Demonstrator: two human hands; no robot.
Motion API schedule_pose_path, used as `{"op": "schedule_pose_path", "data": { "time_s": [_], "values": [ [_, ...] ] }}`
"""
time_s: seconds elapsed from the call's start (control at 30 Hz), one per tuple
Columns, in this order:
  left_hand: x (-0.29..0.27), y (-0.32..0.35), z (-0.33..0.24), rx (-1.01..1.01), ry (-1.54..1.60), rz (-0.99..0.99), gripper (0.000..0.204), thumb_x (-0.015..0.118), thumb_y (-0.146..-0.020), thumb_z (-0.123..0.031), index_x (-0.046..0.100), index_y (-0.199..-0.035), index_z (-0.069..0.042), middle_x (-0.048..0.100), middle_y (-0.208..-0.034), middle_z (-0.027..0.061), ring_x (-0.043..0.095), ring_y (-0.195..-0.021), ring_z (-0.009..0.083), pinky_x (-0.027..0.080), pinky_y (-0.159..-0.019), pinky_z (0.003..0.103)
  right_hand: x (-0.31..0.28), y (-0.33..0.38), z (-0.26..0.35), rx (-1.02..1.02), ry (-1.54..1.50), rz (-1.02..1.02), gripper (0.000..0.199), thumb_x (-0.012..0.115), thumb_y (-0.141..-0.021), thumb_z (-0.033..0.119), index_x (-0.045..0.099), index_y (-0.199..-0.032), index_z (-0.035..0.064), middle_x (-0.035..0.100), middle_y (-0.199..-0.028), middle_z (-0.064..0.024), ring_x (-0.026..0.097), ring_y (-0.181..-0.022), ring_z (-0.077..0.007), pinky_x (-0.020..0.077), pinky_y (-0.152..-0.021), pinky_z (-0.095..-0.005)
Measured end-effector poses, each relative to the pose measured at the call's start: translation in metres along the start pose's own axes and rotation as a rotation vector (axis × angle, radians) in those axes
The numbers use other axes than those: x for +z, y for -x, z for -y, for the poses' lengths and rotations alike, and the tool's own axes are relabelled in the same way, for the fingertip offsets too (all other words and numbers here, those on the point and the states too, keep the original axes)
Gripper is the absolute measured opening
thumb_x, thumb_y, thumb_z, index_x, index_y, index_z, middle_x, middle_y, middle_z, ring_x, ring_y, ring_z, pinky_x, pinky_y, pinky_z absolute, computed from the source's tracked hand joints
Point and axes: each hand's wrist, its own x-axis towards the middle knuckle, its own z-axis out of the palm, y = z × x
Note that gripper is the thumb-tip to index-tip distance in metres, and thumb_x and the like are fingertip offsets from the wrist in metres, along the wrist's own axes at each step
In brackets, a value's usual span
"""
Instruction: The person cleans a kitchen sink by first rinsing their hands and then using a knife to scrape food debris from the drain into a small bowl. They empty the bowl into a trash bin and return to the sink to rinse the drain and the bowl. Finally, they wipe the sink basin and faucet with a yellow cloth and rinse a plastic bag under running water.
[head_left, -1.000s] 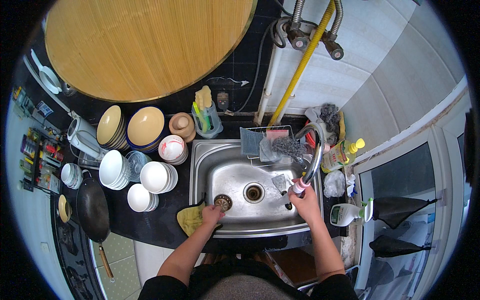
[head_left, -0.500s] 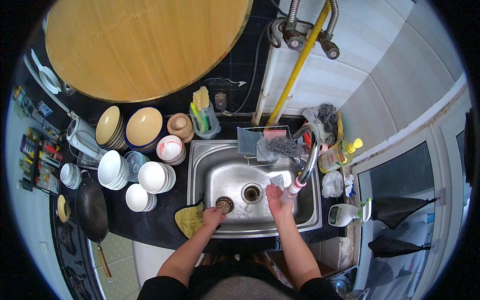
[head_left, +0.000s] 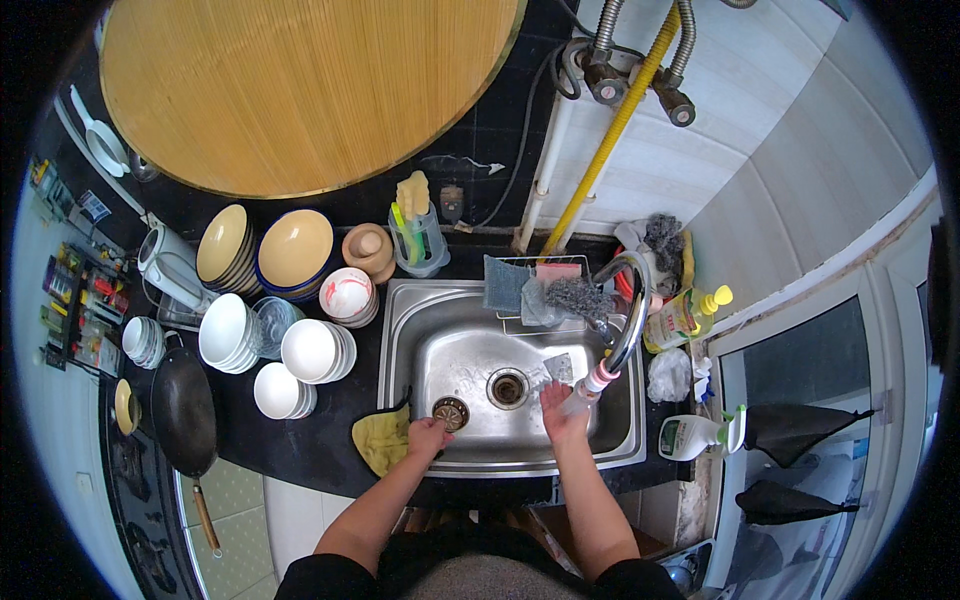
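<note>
Though in left hand (head_left: 428,436) — strainer (head_left: 451,412) part-hidden.

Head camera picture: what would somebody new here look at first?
Probably the huge round tan board filling the upper left. Next, the shiny sink in the middle, where the left grip holds a round strainer and the right grip is open near the tap. Then the yellow hose slanting up the wall.
</note>
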Motion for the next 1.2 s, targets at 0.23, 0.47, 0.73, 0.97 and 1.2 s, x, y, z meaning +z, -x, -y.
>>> {"op": "schedule_pose_path", "data": {
  "time_s": [0.23,0.47,0.73,0.97,1.2],
  "values": [
    [-0.001,-0.004,0.004,-0.008,0.0,-0.024,0.02,0.051,-0.083,-0.017,0.057,-0.077,0.002,0.062,-0.06,0.0106,0.054,-0.043,0.0133,0.041,-0.038,0.025,0.06,0.019,0.002,0.418,0.25,0.396,0.039,0.044,-0.09,0.028,0.044,-0.116,-0.0008,0.052,-0.118,-0.0162,0.049,-0.109,-0.0339,0.037,-0.095,-0.0432],
    [-0.014,0.006,-0.004,-0.033,0.018,-0.051,0.019,0.052,-0.081,-0.017,0.059,-0.077,0.001,0.062,-0.06,0.0096,0.055,-0.045,0.0136,0.042,-0.039,0.026,0.01,0.013,0.029,0.282,0.137,0.056,0.038,0.036,-0.091,0.025,0.044,-0.116,-0.0027,0.048,-0.122,-0.0201,0.045,-0.114,-0.0363,0.034,-0.098,-0.0469],
    [-0.02,0.007,-0.004,0.054,-0.006,-0.066,0.02,0.054,-0.08,-0.016,0.059,-0.071,0.002,0.062,-0.061,0.0099,0.057,-0.05,0.0149,0.044,-0.044,0.028,0.043,0.015,-0.017,0.436,0.308,0.36,0.034,0.041,-0.091,0.021,0.047,-0.116,-0.0009,0.05,-0.121,-0.0152,0.049,-0.111,-0.0291,0.0397,-0.095,-0.0417],
    [-0.04,0.013,-0.01,0.227,-0.084,-0.073,0.022,0.053,-0.079,-0.013,0.056,-0.064,0.002,0.06,-0.058,0.0084,0.054,-0.05,0.0123,0.042,-0.049,0.026,-0.024,-0.023,0.001,0.038,0.071,0.014,0.034,0.044,-0.088,0.022,0.049,-0.116,0.0022,0.056,-0.112,-0.0107,0.053,-0.105,-0.0254,0.0403,-0.094,-0.039],
    [-0.056,0.004,-0.018,0.349,-0.021,-0.117,0.022,0.051,-0.08,-0.01,0.052,-0.063,0.004,0.059,-0.057,0.0085,0.053,-0.051,0.0103,0.039,-0.046,0.025,-0.085,-0.079,-0.143,-0.307,1.622,0.628,0.032,0.042,-0.092,0.019,0.048,-0.119,0.0029,0.055,-0.112,-0.0141,0.051,-0.105,-0.0233,0.0429,-0.087,-0.0285]
  ]
}}
